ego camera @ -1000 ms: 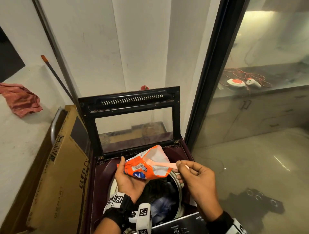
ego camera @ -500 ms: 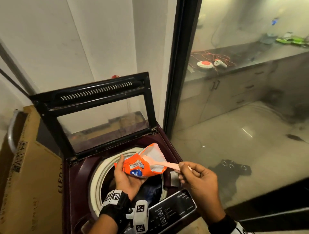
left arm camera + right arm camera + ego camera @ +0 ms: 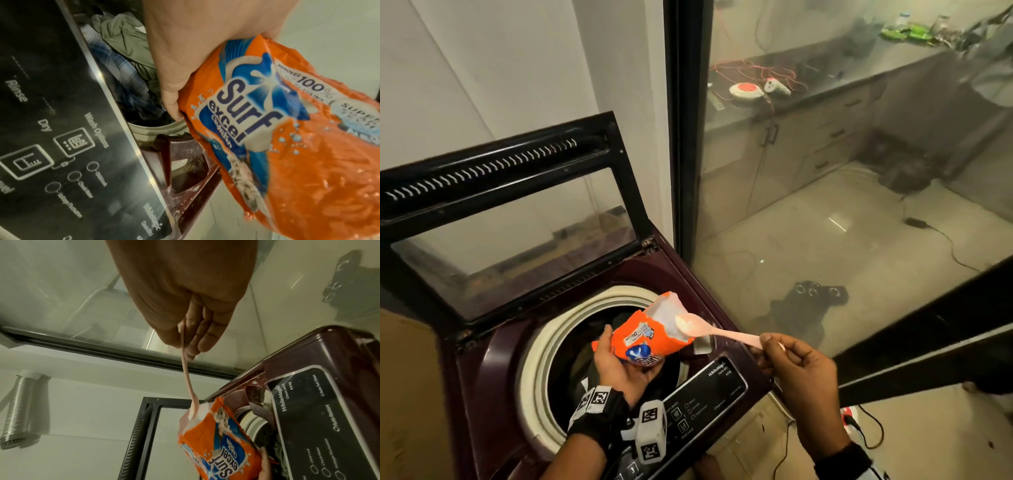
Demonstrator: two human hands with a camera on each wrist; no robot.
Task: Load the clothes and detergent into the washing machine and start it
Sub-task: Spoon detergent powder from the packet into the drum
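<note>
Detergent pouch (image 3: 643,337) sits gripped in the left hand (image 3: 619,368) over the washing machine (image 3: 493,346) drum, clothes (image 3: 123,53) below. Right hand (image 3: 796,365), at 3 o'clock, pinches a pink spoon (image 3: 709,329), bowl at the pouch mouth. Glass door (image 3: 825,205) stands at 1 o'clock. Compared with half a second ago, the spoon sits farther out.

L hand (image 3: 625,368) palm up, fingers curled – grip firm; R hand (image 3: 796,368) pinch grip, wrist raised.
</note>
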